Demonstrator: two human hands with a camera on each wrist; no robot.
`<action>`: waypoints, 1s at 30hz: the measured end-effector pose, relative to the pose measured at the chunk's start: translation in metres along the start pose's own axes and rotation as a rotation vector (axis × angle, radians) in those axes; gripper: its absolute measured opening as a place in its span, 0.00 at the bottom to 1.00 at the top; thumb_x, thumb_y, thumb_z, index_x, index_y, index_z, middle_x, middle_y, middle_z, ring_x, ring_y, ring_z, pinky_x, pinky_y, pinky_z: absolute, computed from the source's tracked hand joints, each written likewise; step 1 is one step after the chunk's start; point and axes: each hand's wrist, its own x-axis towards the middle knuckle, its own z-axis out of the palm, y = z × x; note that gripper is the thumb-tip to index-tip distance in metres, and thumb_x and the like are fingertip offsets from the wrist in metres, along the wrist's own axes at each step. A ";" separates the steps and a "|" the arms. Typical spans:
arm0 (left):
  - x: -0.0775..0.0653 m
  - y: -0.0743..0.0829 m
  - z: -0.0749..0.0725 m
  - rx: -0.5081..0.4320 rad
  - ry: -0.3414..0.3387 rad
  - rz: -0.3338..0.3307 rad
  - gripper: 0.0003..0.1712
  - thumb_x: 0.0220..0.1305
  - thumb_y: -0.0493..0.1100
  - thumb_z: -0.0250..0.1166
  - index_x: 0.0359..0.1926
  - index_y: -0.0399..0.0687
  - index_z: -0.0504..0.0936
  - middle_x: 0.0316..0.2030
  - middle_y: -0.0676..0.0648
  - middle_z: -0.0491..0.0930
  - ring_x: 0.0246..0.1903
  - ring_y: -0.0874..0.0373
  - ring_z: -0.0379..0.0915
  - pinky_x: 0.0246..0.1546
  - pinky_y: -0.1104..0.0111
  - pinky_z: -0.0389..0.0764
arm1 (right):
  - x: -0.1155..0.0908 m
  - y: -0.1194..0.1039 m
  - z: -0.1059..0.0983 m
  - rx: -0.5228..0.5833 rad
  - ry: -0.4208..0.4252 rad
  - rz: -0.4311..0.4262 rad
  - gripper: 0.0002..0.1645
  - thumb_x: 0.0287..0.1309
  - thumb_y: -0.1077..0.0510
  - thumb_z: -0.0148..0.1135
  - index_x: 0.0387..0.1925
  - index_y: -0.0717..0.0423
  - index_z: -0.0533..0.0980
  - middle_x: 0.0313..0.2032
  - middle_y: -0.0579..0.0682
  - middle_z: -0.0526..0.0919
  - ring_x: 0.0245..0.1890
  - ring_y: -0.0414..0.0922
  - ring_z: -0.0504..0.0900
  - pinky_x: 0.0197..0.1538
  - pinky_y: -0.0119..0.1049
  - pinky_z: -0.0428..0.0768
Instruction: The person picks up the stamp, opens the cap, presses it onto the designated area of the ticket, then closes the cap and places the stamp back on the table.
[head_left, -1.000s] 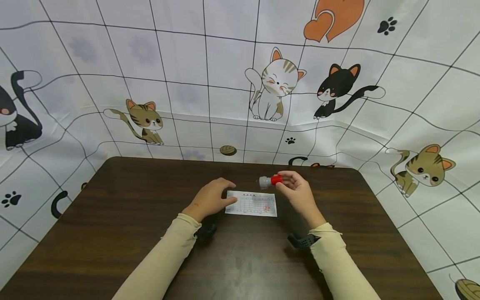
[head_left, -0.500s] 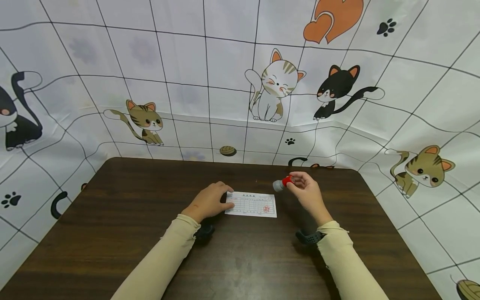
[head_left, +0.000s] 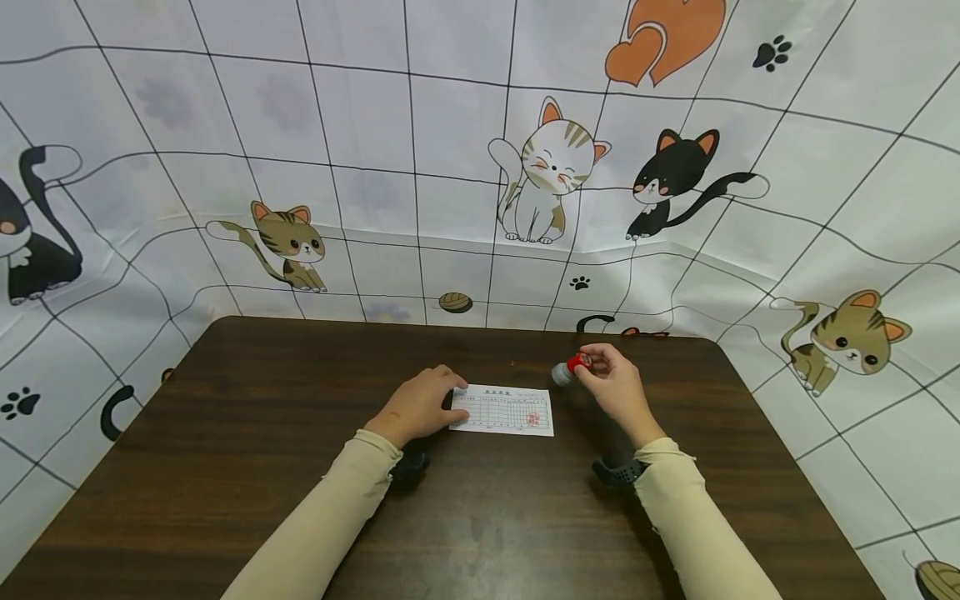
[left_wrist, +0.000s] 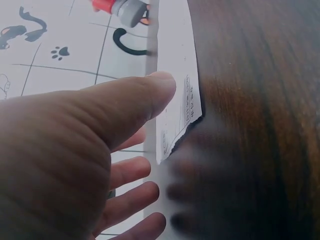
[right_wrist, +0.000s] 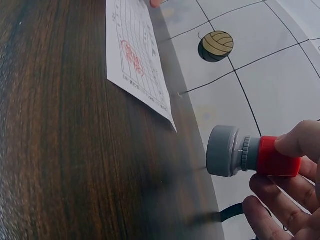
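A small white printed form (head_left: pixel 497 410) with a ruled grid lies on the table. Near its right end it bears a red stamp imprint (right_wrist: pixel 132 59). My left hand (head_left: pixel 415 407) is at the form's left end, its thumb (left_wrist: pixel 160 90) over the paper and the other fingers spread loosely past the torn-looking edge. To the right of the paper, my right hand (head_left: pixel 611 385) grips a stamp (right_wrist: pixel 227 151) by its red end between thumb and fingers. The stamp's grey end points left and downward in the head view, close over the tabletop.
The dark wood-grain table (head_left: pixel 300 467) has rounded far corners. Behind and at both sides hangs a white sheet (head_left: pixel 390 192) printed with cats and grid lines. A dark band (head_left: pixel 619 475) is worn on the right wrist.
My right hand has carried the stamp rightward, away from above the form, and its grey end has tipped down. My left hand has shifted slightly left, settling at the form's left end.
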 end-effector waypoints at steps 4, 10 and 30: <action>0.000 0.000 0.001 0.009 0.004 0.002 0.30 0.64 0.57 0.74 0.63 0.50 0.83 0.62 0.44 0.78 0.62 0.46 0.74 0.63 0.50 0.76 | 0.001 0.002 0.000 -0.020 -0.012 -0.014 0.20 0.65 0.63 0.68 0.57 0.66 0.78 0.50 0.62 0.85 0.50 0.55 0.85 0.56 0.51 0.83; 0.001 0.000 0.003 0.018 0.014 0.006 0.29 0.64 0.57 0.74 0.62 0.51 0.83 0.62 0.44 0.78 0.62 0.46 0.74 0.63 0.50 0.76 | 0.004 0.001 -0.002 -0.023 -0.020 -0.024 0.19 0.66 0.63 0.68 0.56 0.65 0.79 0.50 0.62 0.85 0.49 0.55 0.84 0.55 0.50 0.83; 0.001 0.000 0.005 0.021 0.018 0.030 0.29 0.64 0.57 0.74 0.61 0.50 0.84 0.61 0.46 0.80 0.59 0.49 0.78 0.62 0.53 0.78 | 0.010 0.000 0.000 -0.063 -0.010 -0.002 0.19 0.66 0.63 0.67 0.56 0.64 0.79 0.49 0.61 0.85 0.47 0.54 0.85 0.55 0.51 0.84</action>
